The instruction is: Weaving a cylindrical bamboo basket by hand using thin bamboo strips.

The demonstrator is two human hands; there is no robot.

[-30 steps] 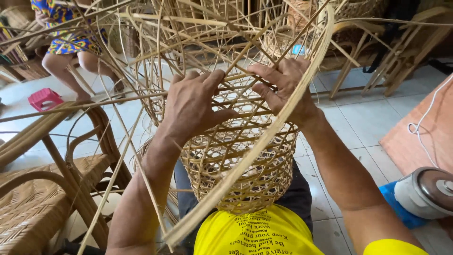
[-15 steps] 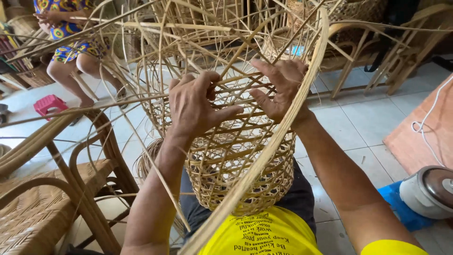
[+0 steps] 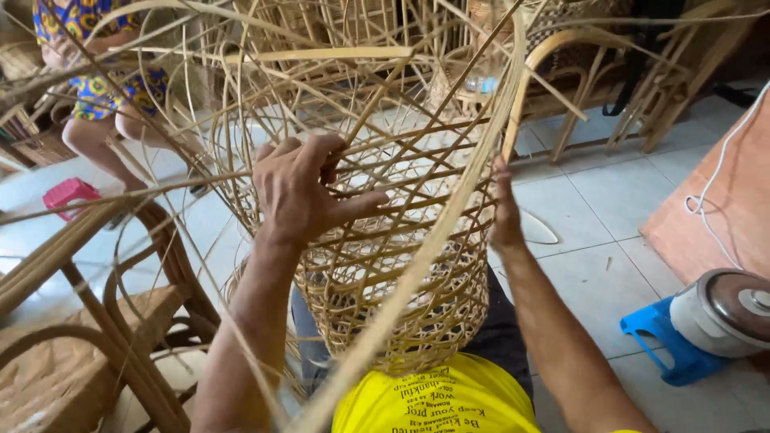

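The left hand (image 3: 301,192) lies spread over the near wall of a half-woven rattan basket (image 3: 393,281), palm down, thumb stretched to the right along a strip, the fingertips curled in among the open weave at the top, pressing on the strips rather than clenching anything. The right hand (image 3: 505,210) stands edge-on against the basket's right side, fingers straight and pointing up, flat to the wall; whether it pinches a strip behind there cannot be told. A broad flat strip (image 3: 449,216) runs diagonally from the lower middle up past the right hand.

The basket rests on the person's lap above a yellow shirt (image 3: 437,401), its closed woven base toward the body and its loose unwoven strips fanning up and outward. To the left stands a rattan chair (image 3: 88,321) with a woven seat. On the tiled floor (image 3: 593,208) at the right sit a small blue stool (image 3: 662,337) and, touching it, a round grey appliance (image 3: 722,309) with a white cord. At the upper left another person's legs (image 3: 96,132) show near a pink stool (image 3: 68,196).
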